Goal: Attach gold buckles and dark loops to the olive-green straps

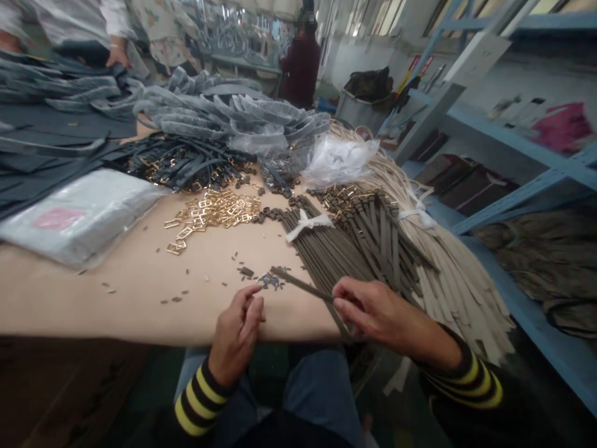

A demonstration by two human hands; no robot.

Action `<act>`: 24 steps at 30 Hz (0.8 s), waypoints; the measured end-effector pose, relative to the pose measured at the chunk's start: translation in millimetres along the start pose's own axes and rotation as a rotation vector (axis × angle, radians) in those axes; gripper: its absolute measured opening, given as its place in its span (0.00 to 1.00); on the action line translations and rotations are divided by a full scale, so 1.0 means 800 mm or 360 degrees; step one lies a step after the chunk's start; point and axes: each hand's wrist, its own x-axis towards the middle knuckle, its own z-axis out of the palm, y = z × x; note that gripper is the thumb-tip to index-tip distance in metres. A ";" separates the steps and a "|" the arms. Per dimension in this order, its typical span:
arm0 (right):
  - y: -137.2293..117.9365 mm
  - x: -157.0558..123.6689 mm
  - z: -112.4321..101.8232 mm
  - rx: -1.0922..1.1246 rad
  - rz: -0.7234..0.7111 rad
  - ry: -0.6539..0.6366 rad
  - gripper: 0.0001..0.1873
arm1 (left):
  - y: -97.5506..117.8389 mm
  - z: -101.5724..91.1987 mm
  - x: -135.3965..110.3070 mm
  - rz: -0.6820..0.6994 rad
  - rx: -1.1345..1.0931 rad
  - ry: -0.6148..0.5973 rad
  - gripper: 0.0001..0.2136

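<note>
My right hand (pixel 375 311) pinches a narrow dark brown strap (pixel 303 284), which runs across the table towards the small scattered pieces. My left hand (pixel 237 333) rests at the table's front edge with its fingers drawn together, and nothing held shows in them. Small dark metal pieces (pixel 270 281) lie just beyond the strap's far end. Behind them lies a bundle of dark brown straps (pixel 336 249) tied with white ribbon (pixel 308 224). Gold rectangular buckles (pixel 209 211) form a loose pile on the tan table top (pixel 116 292).
Cream straps (pixel 452 292) fan out at the table's right side. Grey and black straps (pixel 224 112) are heaped at the back, beside plastic bags (pixel 79 214). Blue shelving (pixel 527 143) stands to the right. Beyond the table are a standing person (pixel 301 71) and another person's hand (pixel 118 56).
</note>
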 end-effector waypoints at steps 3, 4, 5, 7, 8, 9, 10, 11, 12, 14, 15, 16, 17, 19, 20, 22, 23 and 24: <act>-0.002 -0.030 0.051 0.0608 0.0104 -0.0361 0.07 | 0.017 0.004 -0.026 -0.0261 -0.0314 -0.0301 0.16; 0.001 -0.035 0.070 0.0791 0.0155 -0.0421 0.07 | 0.018 0.006 -0.035 -0.0307 -0.0348 -0.0352 0.18; 0.004 -0.039 0.088 0.0973 0.0203 -0.0446 0.08 | 0.017 0.007 -0.044 -0.0346 -0.0368 -0.0387 0.20; 0.008 -0.042 0.121 0.1310 0.0278 -0.0436 0.09 | 0.011 0.011 -0.061 -0.0432 -0.0426 -0.0461 0.20; 0.008 -0.042 0.135 0.1441 0.0302 -0.0409 0.10 | 0.008 0.014 -0.069 -0.0488 -0.0470 -0.0493 0.19; 0.008 -0.042 0.146 0.1541 0.0317 -0.0373 0.12 | 0.005 0.017 -0.076 -0.0548 -0.0520 -0.0517 0.18; 0.006 -0.042 0.155 0.1614 0.0327 -0.0338 0.13 | 0.002 0.020 -0.083 -0.0609 -0.0578 -0.0524 0.17; 0.005 -0.042 0.161 0.1665 0.0336 -0.0309 0.13 | 0.000 0.022 -0.088 -0.0668 -0.0644 -0.0518 0.17; 0.003 -0.042 0.165 0.1704 0.0343 -0.0286 0.13 | -0.001 0.025 -0.092 -0.0722 -0.0721 -0.0509 0.16; 0.001 -0.043 0.167 0.1764 0.0346 -0.0256 0.13 | 0.000 0.028 -0.096 -0.0822 -0.0936 -0.0524 0.16; 0.001 -0.044 0.167 0.1779 0.0338 -0.0257 0.12 | 0.000 0.029 -0.097 -0.0880 -0.1068 -0.0548 0.16; 0.001 -0.045 0.167 0.1779 0.0322 -0.0264 0.12 | 0.002 0.030 -0.097 -0.0949 -0.1207 -0.0572 0.15; 0.002 -0.046 0.167 0.1768 0.0301 -0.0278 0.11 | 0.003 0.031 -0.097 -0.1025 -0.1342 -0.0592 0.15; 0.005 -0.047 0.168 0.1740 0.0267 -0.0316 0.11 | 0.004 0.032 -0.097 -0.1174 -0.1561 -0.0621 0.15; 0.007 -0.047 0.169 0.1744 0.0253 -0.0323 0.11 | 0.004 0.033 -0.097 -0.1230 -0.1633 -0.0631 0.15; 0.011 -0.047 0.171 0.1794 0.0240 -0.0312 0.10 | 0.003 0.034 -0.097 -0.1294 -0.1730 -0.0627 0.15; 0.013 -0.046 0.172 0.1824 0.0241 -0.0300 0.10 | 0.003 0.034 -0.097 -0.1310 -0.1762 -0.0604 0.15; 0.014 -0.046 0.173 0.1843 0.0246 -0.0292 0.10 | 0.002 0.034 -0.097 -0.1322 -0.1789 -0.0574 0.15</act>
